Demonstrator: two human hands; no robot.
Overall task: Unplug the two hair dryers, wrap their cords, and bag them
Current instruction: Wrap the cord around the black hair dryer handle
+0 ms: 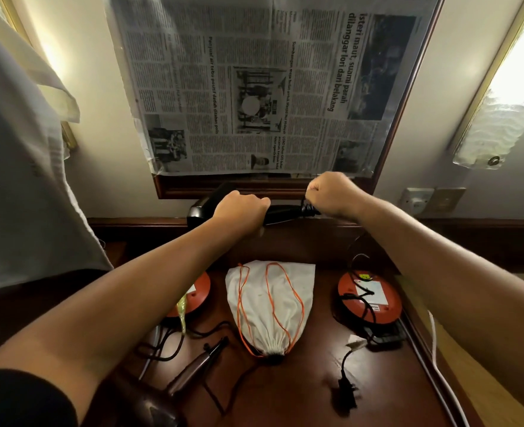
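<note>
Dim warm room, glaring wall lamps (501, 97) both sides, wide-angle edge bending, slight blur

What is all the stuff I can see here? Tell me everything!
hair dryers: 2, black; one held up by the mirror frame, one lying at the desk's near left
drawstring bag: 1, white with orange cord, desk middle
cord reels: 2, orange; left, right
plug: 1, black, near right
newspaper: 1, covering the mirror
wall socket: 1, white, right wall
desk: 1, dark wood
hands: 2; left grips the dryer, right pinches its cord
</note>
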